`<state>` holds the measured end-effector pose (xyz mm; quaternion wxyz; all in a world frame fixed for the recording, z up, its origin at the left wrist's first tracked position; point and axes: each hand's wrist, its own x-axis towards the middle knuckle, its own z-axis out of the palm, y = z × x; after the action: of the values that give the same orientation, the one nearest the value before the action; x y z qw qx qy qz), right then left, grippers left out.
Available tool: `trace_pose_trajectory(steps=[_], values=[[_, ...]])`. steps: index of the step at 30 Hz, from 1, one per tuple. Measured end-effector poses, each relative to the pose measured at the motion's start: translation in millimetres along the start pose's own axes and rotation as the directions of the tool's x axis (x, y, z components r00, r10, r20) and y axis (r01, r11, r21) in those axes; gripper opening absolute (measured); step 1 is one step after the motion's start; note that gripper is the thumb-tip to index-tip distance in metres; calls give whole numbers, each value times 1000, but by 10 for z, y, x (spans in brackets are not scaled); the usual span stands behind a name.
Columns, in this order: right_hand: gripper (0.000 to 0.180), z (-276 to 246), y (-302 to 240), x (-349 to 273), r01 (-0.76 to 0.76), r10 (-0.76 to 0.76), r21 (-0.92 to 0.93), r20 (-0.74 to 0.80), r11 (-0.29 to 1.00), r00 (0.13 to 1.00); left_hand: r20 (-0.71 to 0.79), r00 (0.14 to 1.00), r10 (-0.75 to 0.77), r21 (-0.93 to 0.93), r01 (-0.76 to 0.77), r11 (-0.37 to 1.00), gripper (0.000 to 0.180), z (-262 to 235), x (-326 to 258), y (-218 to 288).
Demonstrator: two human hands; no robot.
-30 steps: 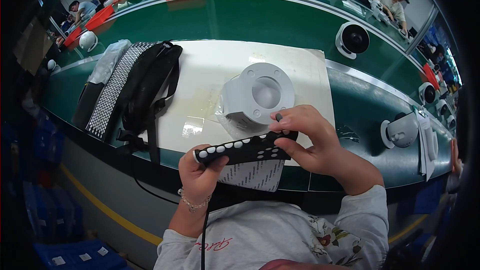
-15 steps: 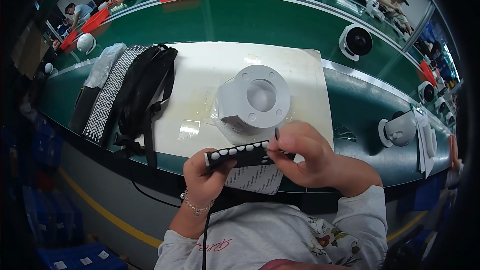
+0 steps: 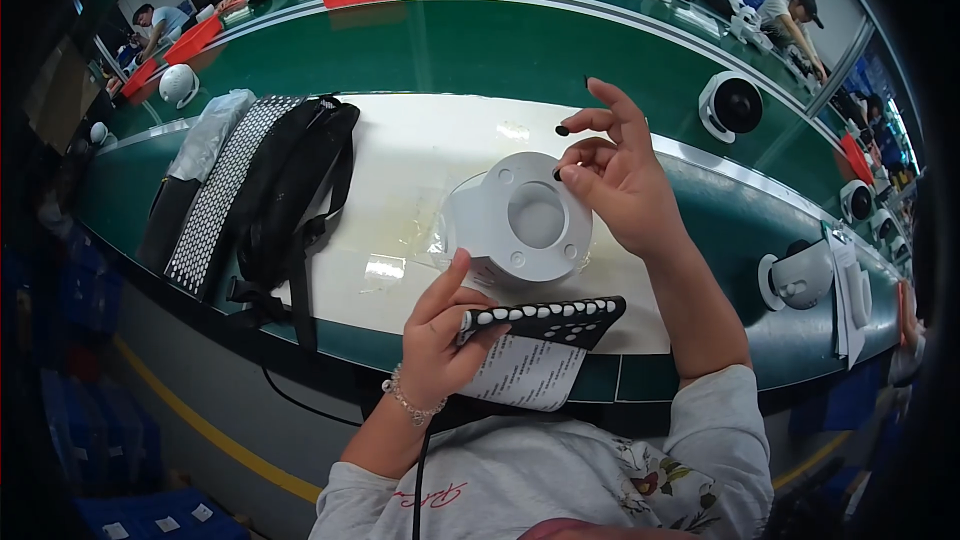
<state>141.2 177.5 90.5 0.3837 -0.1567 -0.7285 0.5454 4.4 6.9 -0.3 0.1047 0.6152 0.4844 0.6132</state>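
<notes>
My left hand (image 3: pixel 440 340) grips a folded black sheet of round pads (image 3: pixel 545 320), dotted with white circles. Its printed white backing (image 3: pixel 527 372) hangs below. Over the white housing (image 3: pixel 480 225) is my right hand (image 3: pixel 628 190), with a small black round pad (image 3: pixel 559 175) at the thumb and a curled finger. Another black pad (image 3: pixel 562 130) sticks to a fingertip, and a third dark piece shows at the tip of the uppermost finger. The housing lies on clear plastic, its ring face up, with a round opening and several shallow round recesses around it.
A white board (image 3: pixel 400 140) lies under the housing. To the left are a black strapped bag (image 3: pixel 295 180) and a white-dotted black strip (image 3: pixel 225 195). White and black round units (image 3: pixel 730 105) stand on the green bench. Papers (image 3: pixel 848 290) lie far right. Other people work beyond.
My right hand has moved up and away from the sheet to the housing's ring, carrying black pads. My left hand and the sheet have shifted slightly right in the picture.
</notes>
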Motion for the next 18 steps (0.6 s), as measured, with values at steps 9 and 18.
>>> trace_pose_trajectory(steps=[9,18], values=[[54,1,-105,-222,398,-312,-594,247,699,917,-20,1000,2,1,-2,1000,19,15,-45,-40],[44,247,-87,10,115,-104,-232,57,966,993,8,1000,21,51,-22,998,19,19,-36,-27]])
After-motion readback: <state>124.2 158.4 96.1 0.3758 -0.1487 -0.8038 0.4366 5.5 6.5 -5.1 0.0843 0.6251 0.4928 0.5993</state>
